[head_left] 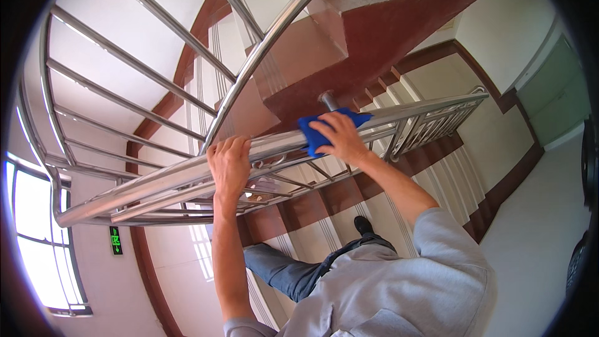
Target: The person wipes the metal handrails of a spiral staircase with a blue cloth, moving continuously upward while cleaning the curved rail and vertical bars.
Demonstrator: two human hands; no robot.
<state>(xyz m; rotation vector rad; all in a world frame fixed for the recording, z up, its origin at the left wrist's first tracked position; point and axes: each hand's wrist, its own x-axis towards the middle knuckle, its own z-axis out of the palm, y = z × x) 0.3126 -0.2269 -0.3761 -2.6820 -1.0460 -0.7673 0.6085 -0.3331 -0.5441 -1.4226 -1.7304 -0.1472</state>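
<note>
A shiny metal handrail [274, 144] slants across the middle of the view above a staircase. Over its top my left hand [229, 161] is closed, fingers wrapped round the rail. Farther along to the right, my right hand [340, 137] presses a blue cloth [315, 133] onto the same rail. The fingers lie curved over the cloth, which bunches out on both sides of the hand. Below the rail, curled metal scrollwork [269, 165] shows between the two hands.
Metal balusters [143, 68] of another flight rise at the upper left. Light stairs [324, 237] with dark red edges run beneath me, and my black shoe [363, 225] stands on them. A bright window [43, 237] and a green exit sign [116, 241] are at the left; a pale green door [552, 97] is far right.
</note>
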